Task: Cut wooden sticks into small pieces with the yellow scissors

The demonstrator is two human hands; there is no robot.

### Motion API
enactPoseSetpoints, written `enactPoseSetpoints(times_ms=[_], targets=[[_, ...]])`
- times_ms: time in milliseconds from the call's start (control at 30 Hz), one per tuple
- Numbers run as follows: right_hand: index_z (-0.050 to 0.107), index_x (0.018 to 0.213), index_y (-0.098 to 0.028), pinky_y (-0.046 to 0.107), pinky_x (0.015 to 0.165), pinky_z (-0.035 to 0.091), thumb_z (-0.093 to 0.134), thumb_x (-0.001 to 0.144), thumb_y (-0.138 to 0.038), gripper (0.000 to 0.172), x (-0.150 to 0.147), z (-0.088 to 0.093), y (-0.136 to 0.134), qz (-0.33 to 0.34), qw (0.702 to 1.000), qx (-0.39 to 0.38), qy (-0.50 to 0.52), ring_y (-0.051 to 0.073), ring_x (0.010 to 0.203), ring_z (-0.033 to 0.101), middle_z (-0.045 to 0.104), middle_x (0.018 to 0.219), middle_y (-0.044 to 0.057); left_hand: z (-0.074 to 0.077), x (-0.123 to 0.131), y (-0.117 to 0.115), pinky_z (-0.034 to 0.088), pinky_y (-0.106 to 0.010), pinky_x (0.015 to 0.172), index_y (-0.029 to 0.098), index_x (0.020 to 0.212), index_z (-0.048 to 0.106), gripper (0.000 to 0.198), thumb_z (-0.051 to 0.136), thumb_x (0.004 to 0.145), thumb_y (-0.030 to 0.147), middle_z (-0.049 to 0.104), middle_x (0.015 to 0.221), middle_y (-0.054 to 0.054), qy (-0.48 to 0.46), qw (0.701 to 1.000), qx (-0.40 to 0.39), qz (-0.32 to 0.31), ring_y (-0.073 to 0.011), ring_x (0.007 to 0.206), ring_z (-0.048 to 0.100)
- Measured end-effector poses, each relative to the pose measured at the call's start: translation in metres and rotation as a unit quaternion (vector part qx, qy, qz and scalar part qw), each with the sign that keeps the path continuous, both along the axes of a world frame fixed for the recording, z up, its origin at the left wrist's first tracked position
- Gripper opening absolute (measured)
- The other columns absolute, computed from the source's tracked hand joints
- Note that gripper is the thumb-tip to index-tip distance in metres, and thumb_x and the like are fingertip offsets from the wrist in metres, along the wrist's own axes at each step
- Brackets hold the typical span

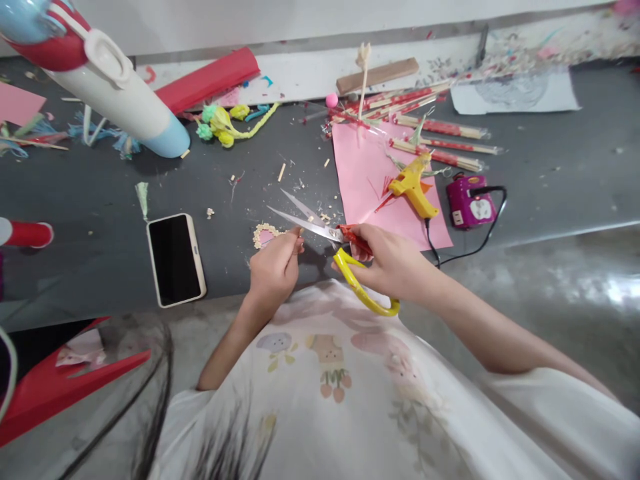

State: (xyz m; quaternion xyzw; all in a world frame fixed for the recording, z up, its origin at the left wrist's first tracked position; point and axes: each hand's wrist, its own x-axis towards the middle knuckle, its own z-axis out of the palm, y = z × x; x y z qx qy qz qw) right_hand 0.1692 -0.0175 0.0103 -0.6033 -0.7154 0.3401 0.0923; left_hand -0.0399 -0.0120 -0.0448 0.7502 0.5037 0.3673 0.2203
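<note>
My right hand (pixel 387 263) grips a pair of scissors (pixel 313 225) with one red handle loop and one yellow one. Their blades are spread and point left, just above my left hand. My left hand (pixel 275 267) is closed in a pinch; what sits between its fingertips is too small to make out. Beside its knuckles, on the dark table, lies a small pink piece edged with pale wooden bits (pixel 261 236), partly covered by the hand. Tiny cut bits (pixel 326 218) are scattered beyond the blades.
A yellow glue gun (pixel 413 185) lies on pink paper (pixel 360 163), its cord near a purple power box (pixel 470 203). Wrapped stick bundles (pixel 445 127) lie behind. A phone (pixel 175 260), a tall bottle (pixel 120 93) and yellow-green yarn (pixel 225 127) are to the left.
</note>
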Motion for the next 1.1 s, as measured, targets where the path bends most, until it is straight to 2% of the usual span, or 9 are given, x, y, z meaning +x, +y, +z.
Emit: enactPoseSetpoints(times_ms=[167, 300, 433, 600, 933, 1100], targets=[[0.049, 0.119, -0.013, 0.036, 0.075, 0.048, 0.063, 0.080, -0.055, 0.059, 0.005, -0.003, -0.002, 0.026, 0.998, 0.046, 0.027, 0.025, 0.088, 0.062, 0.063, 0.103, 0.013, 0.005, -0.003, 0.000, 0.046, -0.020, 0.070, 0.018, 0.078, 0.067, 0.029, 0.044, 0.095, 0.021, 0.070, 0.071, -0.001, -0.021, 0.998, -0.047, -0.026, -0.0104, 0.069, 0.064], [0.047, 0.114, -0.015, 0.038, 0.077, 0.049, 0.062, 0.081, -0.056, 0.054, 0.007, -0.001, -0.003, 0.054, 0.997, 0.040, 0.041, 0.026, 0.092, 0.062, 0.062, 0.108, 0.015, 0.011, -0.006, 0.001, 0.043, -0.017, 0.062, 0.017, 0.069, 0.065, 0.031, 0.048, 0.094, 0.021, 0.067, 0.063, 0.002, -0.026, 0.996, -0.069, -0.054, -0.0075, 0.061, 0.062], [0.048, 0.108, -0.016, 0.037, 0.074, 0.047, 0.062, 0.080, -0.058, 0.053, 0.008, 0.001, -0.002, 0.053, 0.997, 0.033, 0.050, 0.026, 0.089, 0.062, 0.062, 0.105, 0.014, 0.013, -0.006, 0.002, 0.041, -0.017, 0.058, 0.017, 0.067, 0.064, 0.033, 0.048, 0.095, 0.023, 0.066, 0.061, 0.002, -0.026, 0.995, -0.077, -0.059, -0.0064, 0.057, 0.060], [0.048, 0.103, -0.017, 0.033, 0.068, 0.044, 0.061, 0.080, -0.060, 0.050, 0.008, 0.002, -0.001, 0.044, 0.998, 0.027, 0.045, 0.022, 0.080, 0.060, 0.062, 0.092, 0.009, 0.012, -0.006, 0.002, 0.040, -0.018, 0.056, 0.017, 0.065, 0.065, 0.034, 0.048, 0.094, 0.025, 0.065, 0.057, 0.002, -0.035, 0.995, -0.085, -0.049, -0.0067, 0.052, 0.058], [0.047, 0.087, -0.019, 0.029, 0.059, 0.038, 0.060, 0.080, -0.060, 0.043, 0.004, 0.005, 0.000, 0.039, 0.999, -0.007, -0.006, 0.020, 0.069, 0.058, 0.060, 0.080, 0.005, 0.014, -0.006, 0.001, 0.042, -0.019, 0.058, 0.017, 0.066, 0.063, 0.035, 0.047, 0.096, 0.027, 0.068, 0.064, 0.000, -0.030, 0.994, -0.095, -0.052, -0.0082, 0.060, 0.060], [0.049, 0.091, -0.018, 0.030, 0.060, 0.040, 0.060, 0.079, -0.060, 0.045, 0.003, 0.004, -0.001, 0.017, 1.000, -0.015, -0.016, 0.020, 0.070, 0.059, 0.061, 0.080, 0.006, 0.009, -0.004, 0.001, 0.044, -0.019, 0.065, 0.017, 0.076, 0.067, 0.029, 0.047, 0.096, 0.026, 0.071, 0.071, -0.001, 0.017, 0.998, -0.035, -0.044, -0.0098, 0.066, 0.064]])
